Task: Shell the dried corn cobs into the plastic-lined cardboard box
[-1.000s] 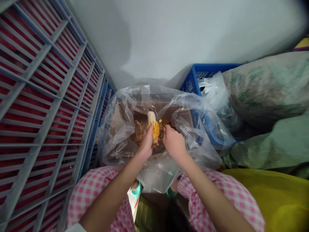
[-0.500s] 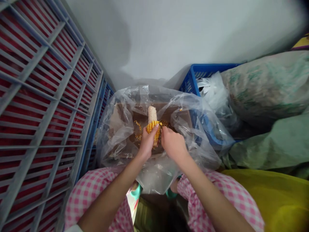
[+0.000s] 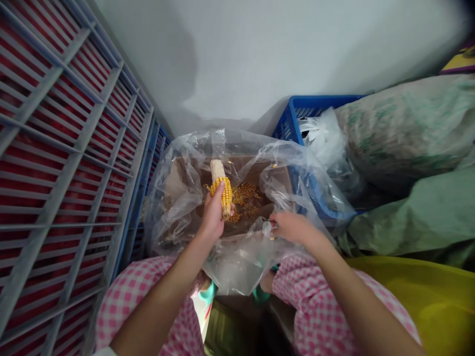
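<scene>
My left hand [image 3: 213, 210] is closed round an ear of corn [image 3: 221, 190], held tilted over the plastic-lined box. The ear's upper end is bare pale cob, while yellow kernels still cover the lower part. My right hand [image 3: 291, 226] is apart from the ear, at the right front of the box. Its fingers are closed on a thin dark metal tool [image 3: 267, 221] whose tip points left; the fist hides the rest of it. Loose kernels [image 3: 247, 194] lie on the bottom of the cardboard box [image 3: 256, 168] under a clear plastic bag [image 3: 230, 269].
Slatted crates [image 3: 74, 153] with red contents rise on the left. To the right, a blue basket [image 3: 293, 111] holds white plastic bags [image 3: 322, 136], beside a large stuffed sack [image 3: 404, 123]. A yellow bag [image 3: 423, 296] lies at the right front. A white wall [image 3: 237, 59] stands behind.
My right hand has moved away from the ear, right and toward me, with the thin tool. My left hand has shifted the ear slightly left, uncovering more loose kernels.
</scene>
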`<state>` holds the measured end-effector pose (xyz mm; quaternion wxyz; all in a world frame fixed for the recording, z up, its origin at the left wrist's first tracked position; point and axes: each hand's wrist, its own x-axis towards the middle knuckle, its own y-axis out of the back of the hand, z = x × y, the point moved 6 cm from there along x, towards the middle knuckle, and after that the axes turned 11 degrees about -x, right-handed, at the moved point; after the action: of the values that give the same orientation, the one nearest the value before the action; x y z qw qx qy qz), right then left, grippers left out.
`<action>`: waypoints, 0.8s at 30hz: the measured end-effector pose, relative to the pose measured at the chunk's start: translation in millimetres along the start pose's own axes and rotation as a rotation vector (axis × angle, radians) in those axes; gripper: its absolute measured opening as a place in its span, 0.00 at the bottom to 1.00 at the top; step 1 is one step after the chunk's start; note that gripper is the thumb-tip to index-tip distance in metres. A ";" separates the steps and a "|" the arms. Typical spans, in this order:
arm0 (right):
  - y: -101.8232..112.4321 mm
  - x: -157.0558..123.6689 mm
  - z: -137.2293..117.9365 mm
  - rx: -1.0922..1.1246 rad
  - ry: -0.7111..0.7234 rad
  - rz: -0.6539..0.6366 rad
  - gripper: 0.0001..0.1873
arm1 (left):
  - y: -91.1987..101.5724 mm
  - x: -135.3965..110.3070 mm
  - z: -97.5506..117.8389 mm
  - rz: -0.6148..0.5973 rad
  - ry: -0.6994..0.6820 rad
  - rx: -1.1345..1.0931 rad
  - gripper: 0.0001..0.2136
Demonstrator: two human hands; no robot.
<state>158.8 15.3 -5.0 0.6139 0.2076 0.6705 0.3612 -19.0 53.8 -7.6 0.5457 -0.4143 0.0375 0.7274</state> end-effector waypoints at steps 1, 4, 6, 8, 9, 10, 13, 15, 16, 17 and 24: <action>-8.5 2.3 -5.5 -0.026 -0.013 -0.012 0.10 | 0.2 0.0 0.3 0.000 0.004 -0.001 0.18; -25.8 10.7 -22.6 -0.061 -0.065 -0.011 0.13 | -0.1 -1.0 -0.7 -0.005 0.017 -0.003 0.17; -32.7 16.7 -30.5 -0.072 -0.101 -0.016 0.13 | -0.9 -2.7 -1.8 -0.011 0.040 -0.014 0.16; -38.0 22.1 -34.9 -0.082 -0.132 -0.029 0.13 | -2.0 -4.7 -1.6 -0.019 0.059 -0.031 0.16; -40.5 24.3 -36.1 -0.088 -0.146 -0.035 0.12 | -2.5 -5.7 -0.9 -0.023 0.064 -0.038 0.17; -42.8 26.1 -36.7 -0.094 -0.158 -0.040 0.13 | -2.7 -6.5 0.3 -0.024 0.062 -0.044 0.17; -48.4 29.2 -37.3 -0.112 -0.177 -0.051 0.13 | -2.9 -8.5 3.5 -0.026 0.061 -0.056 0.16; -50.6 29.7 -37.5 -0.119 -0.179 -0.057 0.13 | -3.0 -9.6 4.4 -0.032 0.072 -0.062 0.16; -51.2 29.7 -37.9 -0.121 -0.178 -0.059 0.13 | -3.0 -10.2 4.6 -0.036 0.078 -0.065 0.16; -51.4 29.5 -38.3 -0.122 -0.175 -0.060 0.13 | -3.0 -10.7 4.6 -0.041 0.084 -0.067 0.15; -43.4 26.5 -36.3 -0.100 -0.111 -0.032 0.11 | -4.4 -11.0 4.1 -0.089 0.104 -0.100 0.15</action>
<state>126.4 -2.3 -55.5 0.6655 0.1858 0.6198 0.3721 -17.0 49.2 4.0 0.5535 -0.4793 0.0112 0.6811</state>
